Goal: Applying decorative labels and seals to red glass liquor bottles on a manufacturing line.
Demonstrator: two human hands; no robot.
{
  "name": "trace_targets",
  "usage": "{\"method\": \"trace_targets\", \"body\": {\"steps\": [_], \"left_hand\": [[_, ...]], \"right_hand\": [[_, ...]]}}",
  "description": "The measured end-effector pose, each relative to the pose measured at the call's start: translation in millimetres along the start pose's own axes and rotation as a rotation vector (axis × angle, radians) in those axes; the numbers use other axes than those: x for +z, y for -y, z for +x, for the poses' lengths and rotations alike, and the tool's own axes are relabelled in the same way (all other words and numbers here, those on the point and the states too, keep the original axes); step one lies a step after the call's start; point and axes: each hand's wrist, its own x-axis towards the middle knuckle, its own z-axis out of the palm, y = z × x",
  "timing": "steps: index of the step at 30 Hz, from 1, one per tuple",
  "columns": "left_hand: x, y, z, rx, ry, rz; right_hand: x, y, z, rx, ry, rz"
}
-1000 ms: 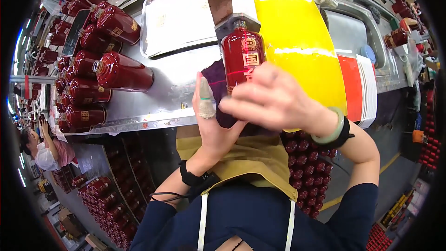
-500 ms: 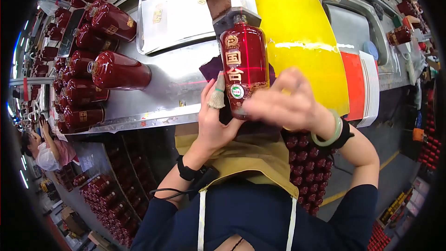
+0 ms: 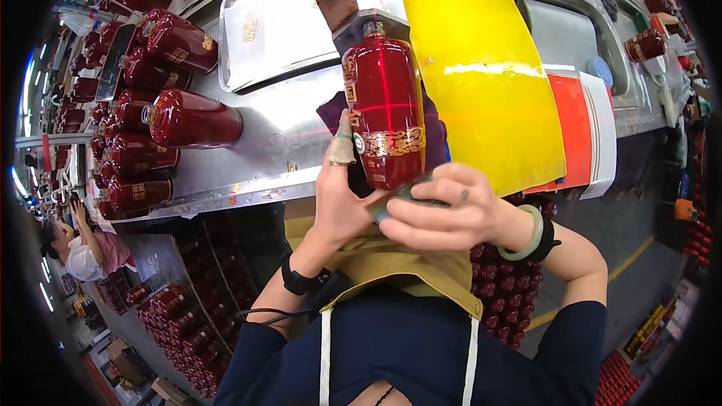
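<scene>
A dark red glass bottle (image 3: pixel 385 98) with gold decoration lies on its side, neck pointing away from me, on a dark purple cloth (image 3: pixel 331 111). Its neck end rests at a grey angled holder (image 3: pixel 347 34). Thin red light lines cross the glass. My left hand (image 3: pixel 340 199) grips the bottle's lower left side, thumb near the base; a knitted finger cover (image 3: pixel 343 149) sits on one finger. Just below the base, my right hand (image 3: pixel 451 214) is closed around a small dark green piece (image 3: pixel 412 192), slightly blurred, perhaps a pad or cloth.
Several red bottles (image 3: pixel 197 119) lie at the left of the metal bench (image 3: pixel 274 131). Behind is a tray (image 3: pixel 282 26) with white sheets and gold pieces. A yellow sheet (image 3: pixel 481 75), a red sheet (image 3: pixel 568 128) and a sink (image 3: pixel 564 30) are rightward. A co-worker (image 3: pixel 86 252) is far left.
The bottle has turned about its length, so its gold characters have shifted to the left side. My right hand has moved down and left to the base, showing the dark green piece.
</scene>
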Motion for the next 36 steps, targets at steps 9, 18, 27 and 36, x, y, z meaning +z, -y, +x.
{"method": "trace_targets", "body": {"steps": [9, 18, 27, 36], "left_hand": [[-1.5, 5.1, 3.3, 0.154, -0.060, 0.100], [-2.7, 21.4, 2.2, 0.089, 0.012, 0.064], [3.9, 18.2, 5.1, 0.076, -0.041, -0.001], [-10.7, -32.6, 5.2, 0.266, -0.151, 0.360]], "right_hand": [[-3.3, 2.2, 0.0, 0.052, -0.040, 0.061], [9.4, 15.2, -13.6, 0.278, -0.054, 0.155], [1.8, -14.7, 17.5, 1.099, -0.369, 0.135], [-7.5, -27.5, -59.3, 1.311, -0.605, 0.362]]}}
